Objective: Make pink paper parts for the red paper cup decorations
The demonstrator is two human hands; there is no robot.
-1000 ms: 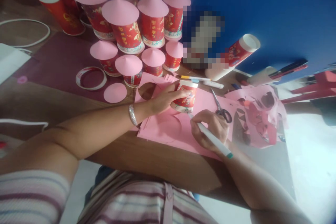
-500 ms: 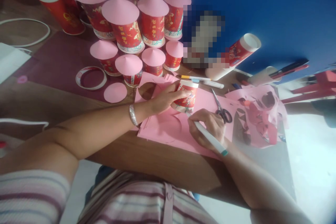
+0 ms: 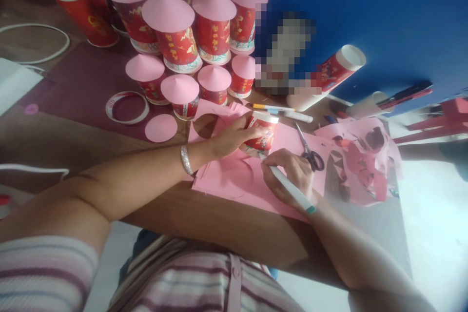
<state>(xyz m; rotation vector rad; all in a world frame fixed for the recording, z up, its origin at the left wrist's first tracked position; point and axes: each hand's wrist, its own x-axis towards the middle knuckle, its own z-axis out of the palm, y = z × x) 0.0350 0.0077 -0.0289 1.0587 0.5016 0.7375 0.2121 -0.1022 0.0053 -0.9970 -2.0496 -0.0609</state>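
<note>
Cup, red with a pale lower band, above pink paper near the middle of the table; its white rim is uppermost and leans slightly right. Left hand: curled around the cup from the left, closed to the cup's width, the thumb laid across the printed face. A silvery bracelet circles the wrist. Right hand: fingers folded closely on a white marker in a writing grip, the green end directed back over the wrist. The marker's tip lies at the cup's pale band; it seems to touch, though the detail is too small to be sure. Pink paper: sheets layered beneath both hands. Scissors lie just beyond the right hand, blades pointing away from the person. Two pens lie behind the cup. Right of the paper: pink scraps in a loose heap. Beyond the left hand: rows of red cups capped with pink cones, the smaller ones in front. Nearer the forearm: a pink disc and a white ring. Background, right: a red tube, tilted before a blue wall.
</note>
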